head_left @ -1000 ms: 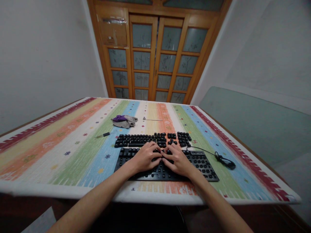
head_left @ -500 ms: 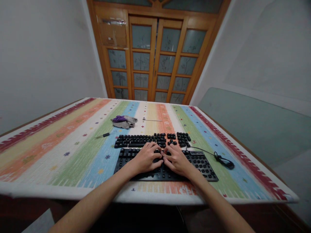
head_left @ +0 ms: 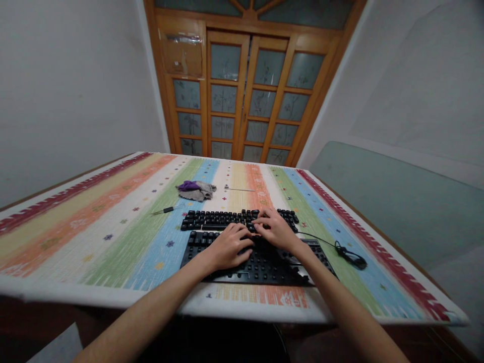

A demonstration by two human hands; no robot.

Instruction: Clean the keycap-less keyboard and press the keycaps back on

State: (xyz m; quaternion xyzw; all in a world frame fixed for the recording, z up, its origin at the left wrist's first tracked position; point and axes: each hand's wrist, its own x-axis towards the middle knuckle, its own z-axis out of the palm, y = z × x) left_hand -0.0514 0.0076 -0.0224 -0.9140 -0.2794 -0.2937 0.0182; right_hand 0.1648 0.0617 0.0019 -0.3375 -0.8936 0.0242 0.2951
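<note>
Head view: right hand (head_left: 274, 229) has shifted up and away from the left one since half a second ago, when both met over the middle of the keyboard base; now it is at the right part of the loose keycaps (head_left: 215, 221), fingers bent, thumb and fingertips close together. Cannot tell if a cap is pinched. Left hand (head_left: 229, 247) is in about the same spot, on the middle of the keyboard base (head_left: 242, 278), fingers curled; cannot tell if it grips anything. Gap between the hands is wider, more of the base's middle shows, right forearm now crosses its right part. Keyboard base: black, flat on the striped tablecloth (head_left: 113, 227) near the table's front edge, long side facing the person. Taller caps (head_left: 198, 237) sit on its upper left; much of the rest shows bare key switches. Loose keycaps: black, laid out in keyboard-like rows just behind the base, long spacebar in the front row, right hand covering some toward the right. Black cable (head_left: 350, 258), bundled, lies right of the base. Left of the caps, a small tool (head_left: 166, 209) with black handle; behind them, a grey and purple cloth (head_left: 196, 190) and a thin rod (head_left: 240, 189).
</note>
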